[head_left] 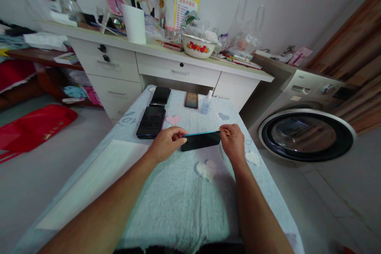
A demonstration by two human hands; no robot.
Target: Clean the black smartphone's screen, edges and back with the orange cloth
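A dark phone with a blue edge [201,141] is held sideways and tilted above the cloth-covered table [178,198]. My left hand [169,141] grips its left end, thumb on the front. At the phone's right end is my right hand [233,141], fingers closed, with a small orange-brown item [226,131] between them; it looks pinched against the phone's edge. Left of the phone lie a larger black device [151,121] and, behind it, another dark device [160,96]. Toward the back stand a clear spray bottle [206,103] and, flat beside it, a small brown patterned card or box [191,100].
A pale strip [95,182] lies along the table's left side. Behind is a white desk [178,67] bearing a flowered bowl [199,46], a paper roll [134,24] and bags. To the right stands a washing machine [297,87]; a red bag [38,127] lies at left.
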